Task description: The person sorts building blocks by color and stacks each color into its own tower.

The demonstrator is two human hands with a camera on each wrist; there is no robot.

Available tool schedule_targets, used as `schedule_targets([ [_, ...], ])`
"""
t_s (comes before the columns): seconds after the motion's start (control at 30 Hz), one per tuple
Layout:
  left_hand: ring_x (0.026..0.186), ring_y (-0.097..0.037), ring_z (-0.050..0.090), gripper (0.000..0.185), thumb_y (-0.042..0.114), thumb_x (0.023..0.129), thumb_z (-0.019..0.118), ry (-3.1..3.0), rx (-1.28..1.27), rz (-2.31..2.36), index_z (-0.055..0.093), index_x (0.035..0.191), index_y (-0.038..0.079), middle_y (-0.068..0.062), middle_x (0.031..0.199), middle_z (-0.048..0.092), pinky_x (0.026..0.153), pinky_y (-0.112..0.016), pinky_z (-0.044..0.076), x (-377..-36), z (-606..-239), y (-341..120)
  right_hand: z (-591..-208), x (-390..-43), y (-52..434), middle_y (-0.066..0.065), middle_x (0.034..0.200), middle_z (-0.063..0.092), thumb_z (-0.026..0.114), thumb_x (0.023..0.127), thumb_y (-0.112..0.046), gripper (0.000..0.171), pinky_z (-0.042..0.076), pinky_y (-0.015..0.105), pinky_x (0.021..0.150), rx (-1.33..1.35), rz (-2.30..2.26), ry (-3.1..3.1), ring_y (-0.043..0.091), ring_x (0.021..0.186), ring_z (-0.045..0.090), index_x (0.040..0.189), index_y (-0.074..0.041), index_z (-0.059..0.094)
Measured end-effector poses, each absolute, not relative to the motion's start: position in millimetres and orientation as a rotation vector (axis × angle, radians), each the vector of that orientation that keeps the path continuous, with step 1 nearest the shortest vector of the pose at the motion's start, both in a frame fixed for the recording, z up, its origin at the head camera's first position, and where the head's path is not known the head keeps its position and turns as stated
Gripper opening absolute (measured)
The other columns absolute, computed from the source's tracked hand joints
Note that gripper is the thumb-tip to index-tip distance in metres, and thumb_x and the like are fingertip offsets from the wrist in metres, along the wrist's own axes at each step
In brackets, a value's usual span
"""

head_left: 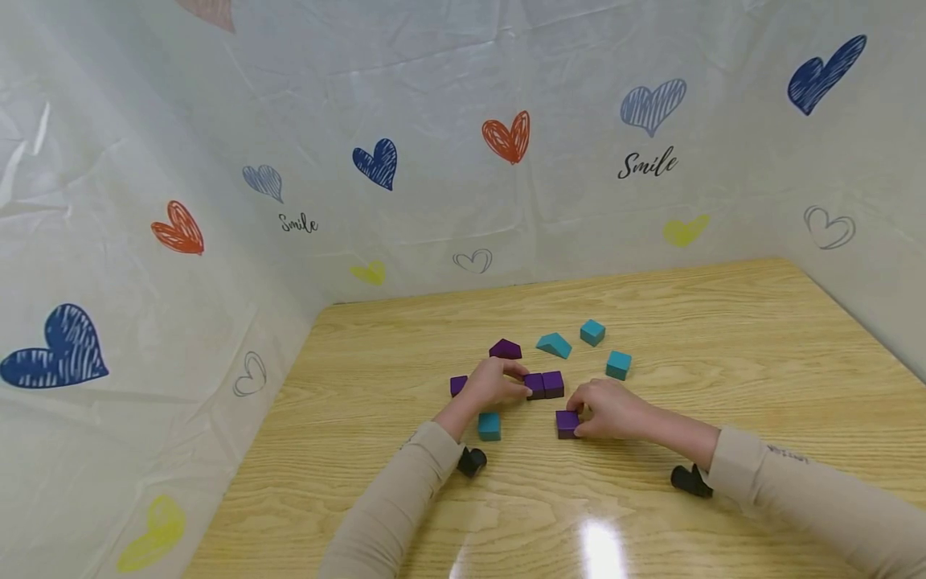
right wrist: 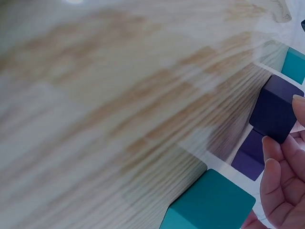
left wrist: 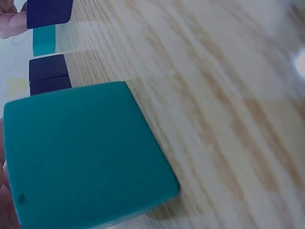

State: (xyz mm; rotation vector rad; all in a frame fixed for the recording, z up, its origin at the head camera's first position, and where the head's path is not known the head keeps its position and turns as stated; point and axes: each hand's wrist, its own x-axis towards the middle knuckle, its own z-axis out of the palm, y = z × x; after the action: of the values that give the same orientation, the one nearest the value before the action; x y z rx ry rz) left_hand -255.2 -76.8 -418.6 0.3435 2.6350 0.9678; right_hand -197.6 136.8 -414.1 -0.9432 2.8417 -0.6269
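My right hand [head_left: 611, 408] pinches a purple cube [head_left: 567, 424] between thumb and fingertips, low over the table or on it; I cannot tell which. The same cube [right wrist: 275, 107] shows in the right wrist view beside curled fingers [right wrist: 279, 186]. Farther back, two purple cubes [head_left: 553, 383] stand side by side, touching. My left hand [head_left: 493, 383] holds the left one of this pair, thumb in front and fingers behind. A teal cube [head_left: 489, 426] sits below the left wrist and hides most of the left fingers in the left wrist view. Another purple block [head_left: 459, 386] is partly hidden by that hand.
Behind the hands lie a purple roof-shaped block [head_left: 506, 348], a teal roof-shaped block [head_left: 554, 345] and two teal cubes [head_left: 592, 332]. Black wrist-camera parts [head_left: 473, 462] project beneath the sleeves. A white sheet [head_left: 434, 225] printed with hearts borders the wooden table [head_left: 347, 466].
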Motion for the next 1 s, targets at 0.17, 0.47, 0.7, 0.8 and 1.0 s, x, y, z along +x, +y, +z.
schedule_targets([
  [0.17,0.111,-0.019,0.053,0.030,0.024,0.077,0.074,2.636,0.333,0.967,0.069,0.106,0.018,0.005,0.100,0.067,0.095,-0.036,0.041,-255.2,-419.7,-77.1,-412.2,-197.3,136.4,-0.002,0.084,0.065,0.077,0.069,-0.018,0.023,0.043,0.033,0.072,-0.909,-0.622,2.833,0.013,0.076,0.054,0.087,-0.007,0.070],
  [0.47,0.109,-0.019,0.053,0.030,0.024,0.077,0.074,2.632,0.326,0.972,0.068,0.106,0.018,0.006,0.100,0.067,0.093,-0.036,0.042,-255.0,-420.7,-77.2,-405.8,-205.3,139.9,-0.001,0.085,0.064,0.075,0.071,-0.015,0.022,0.045,0.027,0.064,-0.856,-0.675,2.831,0.014,0.076,0.055,0.091,-0.006,0.070],
  [0.7,0.109,-0.018,0.054,0.030,0.025,0.077,0.074,2.633,0.336,0.973,0.069,0.106,0.018,0.006,0.100,0.067,0.093,-0.035,0.043,-255.2,-420.0,-76.5,-394.5,-216.0,141.7,0.006,0.090,0.065,0.072,0.074,-0.010,0.026,0.039,0.020,0.055,-0.877,-0.765,2.803,0.007,0.064,0.047,0.097,0.000,0.068],
  [0.8,0.109,-0.018,0.054,0.030,0.025,0.077,0.074,2.632,0.334,0.973,0.069,0.106,0.018,0.006,0.099,0.067,0.093,-0.035,0.042,-255.8,-419.6,-76.3,-389.2,-220.4,141.7,0.009,0.091,0.065,0.071,0.075,-0.010,0.026,0.037,0.020,0.052,-0.895,-0.783,2.801,0.007,0.059,0.044,0.098,0.001,0.067],
  [1.0,0.107,-0.018,0.054,0.030,0.025,0.077,0.074,2.631,0.332,0.966,0.069,0.106,0.019,0.006,0.098,0.067,0.092,-0.035,0.043,-258.3,-421.5,-75.7,-383.4,-231.3,140.8,0.008,0.090,0.066,0.072,0.074,-0.012,0.024,0.039,0.022,0.054,-0.962,-0.737,2.840,0.010,0.061,0.047,0.095,-0.001,0.069],
])
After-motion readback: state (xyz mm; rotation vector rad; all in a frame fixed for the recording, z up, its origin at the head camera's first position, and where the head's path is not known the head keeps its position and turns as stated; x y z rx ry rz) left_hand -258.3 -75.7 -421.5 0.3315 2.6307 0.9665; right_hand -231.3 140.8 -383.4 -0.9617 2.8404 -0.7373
